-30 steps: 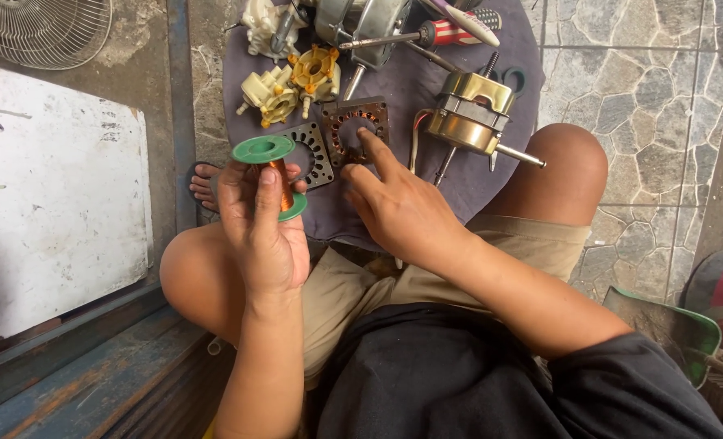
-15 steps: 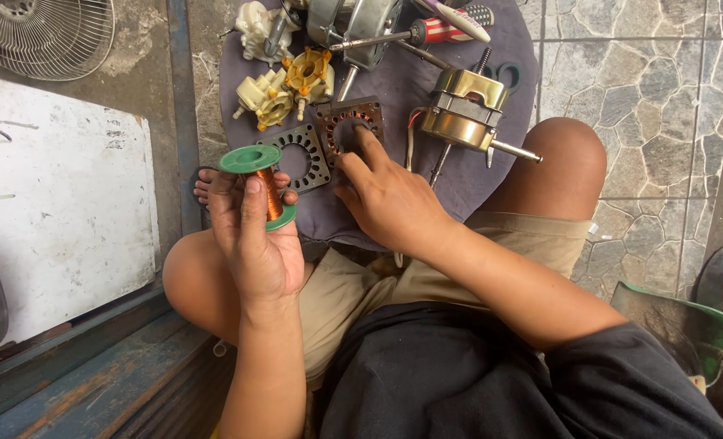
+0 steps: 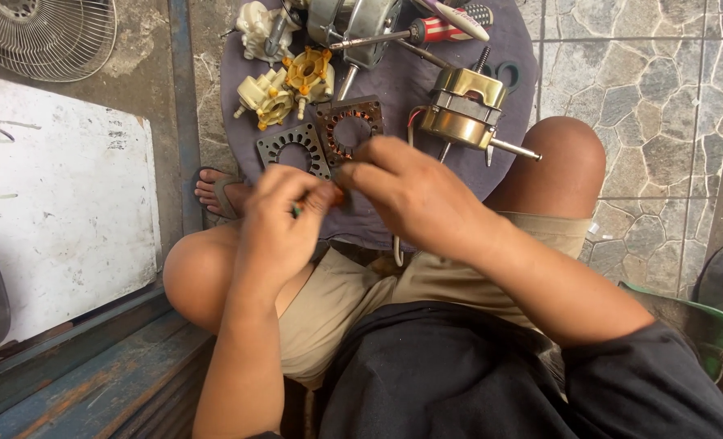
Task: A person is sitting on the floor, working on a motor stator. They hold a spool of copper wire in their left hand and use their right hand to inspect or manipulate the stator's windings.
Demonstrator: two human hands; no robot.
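My left hand [image 3: 276,232] is closed around a green spool of copper wire, now mostly hidden in the fist; only a sliver of green [image 3: 296,210] shows. My right hand [image 3: 402,191] meets it at the fingertips, pinching at the spool's orange-copper end [image 3: 339,196]. Both hands hover above the near edge of a purple cloth [image 3: 394,89]. Just beyond the fingers lie two flat stator plates, a dark grey one [image 3: 292,149] and a rust-brown one [image 3: 349,128].
On the cloth lie a brass-coloured motor core with a shaft [image 3: 463,118], yellow and cream plastic gear parts [image 3: 288,85], a metal motor housing [image 3: 357,24] and a red-handled screwdriver [image 3: 439,28]. A fan grille [image 3: 40,36] sits top left, a white board [image 3: 52,203] at left.
My left hand lowered and turned the green spool into its fist, so it is nearly hidden. My right hand left the stator plate and came to the spool's end.
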